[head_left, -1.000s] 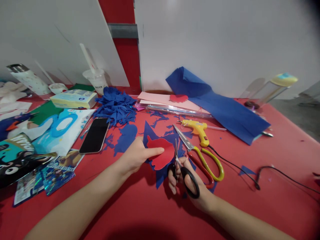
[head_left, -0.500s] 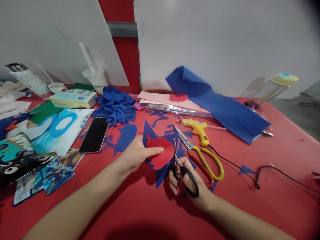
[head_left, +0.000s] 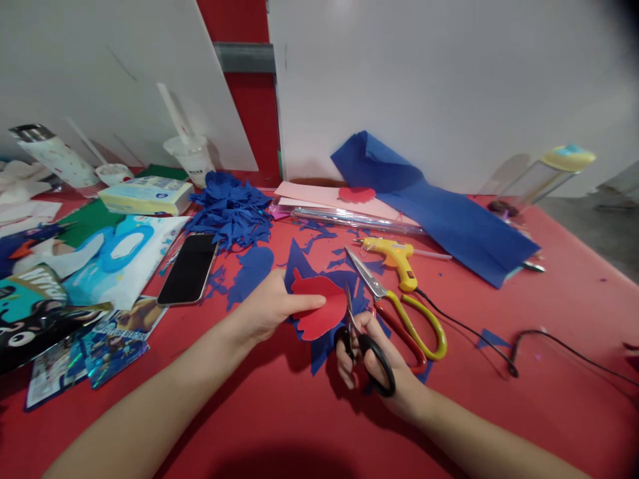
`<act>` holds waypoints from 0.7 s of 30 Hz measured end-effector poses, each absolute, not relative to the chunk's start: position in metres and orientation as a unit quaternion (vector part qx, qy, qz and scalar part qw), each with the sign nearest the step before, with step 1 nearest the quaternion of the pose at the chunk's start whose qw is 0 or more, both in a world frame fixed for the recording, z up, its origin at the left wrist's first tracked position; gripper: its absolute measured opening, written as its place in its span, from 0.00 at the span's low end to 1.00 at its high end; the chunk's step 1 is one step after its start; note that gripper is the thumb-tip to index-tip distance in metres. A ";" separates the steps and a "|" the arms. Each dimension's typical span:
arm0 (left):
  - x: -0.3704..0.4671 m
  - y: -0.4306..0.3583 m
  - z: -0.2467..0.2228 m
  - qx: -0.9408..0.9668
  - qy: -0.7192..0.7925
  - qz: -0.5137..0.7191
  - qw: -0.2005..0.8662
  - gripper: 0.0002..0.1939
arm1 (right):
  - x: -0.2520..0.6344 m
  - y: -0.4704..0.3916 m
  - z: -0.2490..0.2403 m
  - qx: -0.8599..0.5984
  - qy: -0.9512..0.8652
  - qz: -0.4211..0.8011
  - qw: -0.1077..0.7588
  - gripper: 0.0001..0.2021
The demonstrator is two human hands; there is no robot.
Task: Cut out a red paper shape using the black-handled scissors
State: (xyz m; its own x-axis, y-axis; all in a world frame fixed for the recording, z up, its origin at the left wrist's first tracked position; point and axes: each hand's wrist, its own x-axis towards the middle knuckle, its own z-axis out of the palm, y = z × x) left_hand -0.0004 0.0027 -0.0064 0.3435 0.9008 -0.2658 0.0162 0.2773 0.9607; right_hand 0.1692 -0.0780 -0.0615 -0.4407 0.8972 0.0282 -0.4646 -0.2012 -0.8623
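Observation:
My left hand pinches a red paper cutout with a wavy edge, its thumb lying across the top. Under the cutout is a piece of blue paper with pointed corners, held in the same grip. In my right hand are black-handled scissors, fingers through the loops. Their blades point up and away from me, at the right edge of the red and blue paper. Large scissors with a yellow and a red handle lie just right of my right hand.
A yellow glue gun with a black cord lies beyond the large scissors. A blue sheet stretches across the back right. To the left are a phone, a heap of blue scraps, packets and a cup.
The black-handled scissors have closed slightly and their tips sit a little lower and more to the left. My left hand keeps its hold, almost still.

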 end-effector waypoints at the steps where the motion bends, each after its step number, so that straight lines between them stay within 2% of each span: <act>1: 0.000 0.003 -0.006 0.494 0.461 0.337 0.655 0.13 | 0.169 -0.078 -0.062 -0.252 -0.429 0.732 0.465 0.18; 21: -0.001 0.003 -0.010 0.454 0.449 0.331 0.695 0.13 | 0.170 -0.079 -0.061 -0.257 -0.425 0.732 0.466 0.17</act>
State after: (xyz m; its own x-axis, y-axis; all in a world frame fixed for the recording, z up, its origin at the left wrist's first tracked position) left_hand -0.0005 0.0031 -0.0098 0.3783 0.8675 -0.3229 -0.0520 0.3682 0.9283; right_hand 0.1696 -0.0790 -0.0605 -0.4328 0.9012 0.0208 -0.4640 -0.2029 -0.8623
